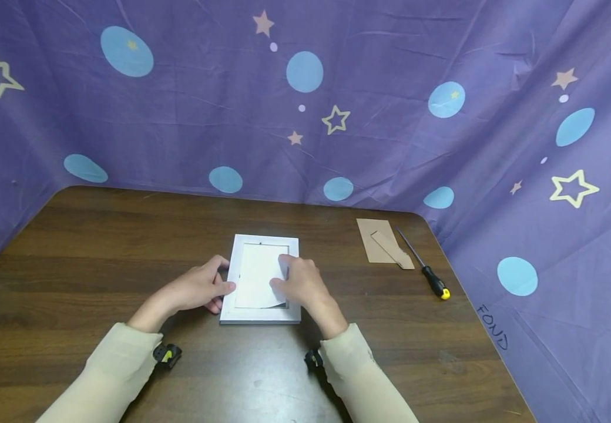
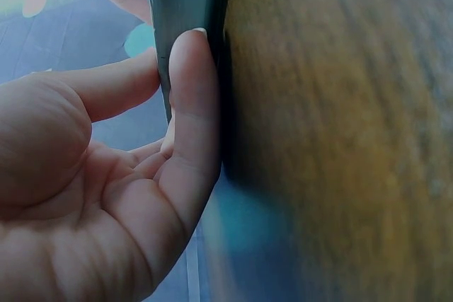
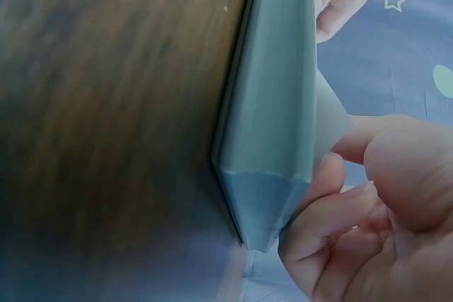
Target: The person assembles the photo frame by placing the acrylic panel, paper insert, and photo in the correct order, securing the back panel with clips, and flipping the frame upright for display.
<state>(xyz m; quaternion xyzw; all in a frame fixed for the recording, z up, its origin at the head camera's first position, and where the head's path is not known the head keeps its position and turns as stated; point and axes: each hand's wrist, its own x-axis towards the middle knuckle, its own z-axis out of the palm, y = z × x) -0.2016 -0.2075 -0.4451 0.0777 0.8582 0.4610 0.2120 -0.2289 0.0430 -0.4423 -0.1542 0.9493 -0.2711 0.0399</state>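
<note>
A white picture frame (image 1: 260,317) lies flat on the wooden table, with a white sheet of paper (image 1: 260,276) over its middle opening. My left hand (image 1: 202,286) grips the left side of the frame, thumb on top and fingers along the outer edge; the left wrist view shows fingers (image 2: 195,97) against that edge. At the sheet's right edge, my right hand (image 1: 305,285) pinches the paper. Its lower right corner is bent up, and the raised paper (image 3: 329,114) also shows beside the thumb in the right wrist view.
At the table's right lie a brown cardboard sheet (image 1: 374,249), a smaller brown piece (image 1: 392,249) with a thin dark edge on top of it, and a screwdriver (image 1: 432,279) with a black and yellow handle. A purple patterned curtain (image 1: 263,147) borders the table (image 1: 99,247).
</note>
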